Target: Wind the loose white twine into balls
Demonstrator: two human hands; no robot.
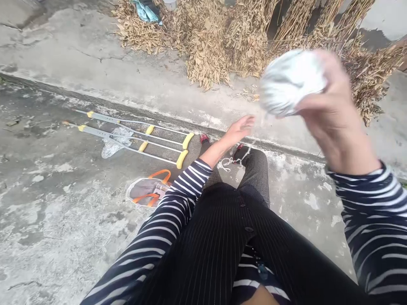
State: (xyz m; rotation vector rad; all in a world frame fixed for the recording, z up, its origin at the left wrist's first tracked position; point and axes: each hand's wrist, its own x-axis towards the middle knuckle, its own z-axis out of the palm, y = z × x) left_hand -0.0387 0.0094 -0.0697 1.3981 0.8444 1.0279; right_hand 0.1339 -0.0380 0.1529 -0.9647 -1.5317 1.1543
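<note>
Head view: at two o'clock a white bundle [291, 82] is being clasped by the right hand [332, 114], a drop being risked by slipping fingers, the left hand [238, 129] loosely spread.

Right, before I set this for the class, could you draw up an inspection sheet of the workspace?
Surface: stained concrete ground beside a paler, cracked concrete strip.
Things in hand: white bundle, blurred, held up.
Clutter: two crutches lying side by side, clear plastic by them, bag with orange handles.
Hands: right hand grips the bundle; left hand open, holding nothing visible.
Cables: no electrical ones seen; loose white cord near the shoes, its link to the bundle unclear.
Surroundings: dried plants, blue cloth.
</note>
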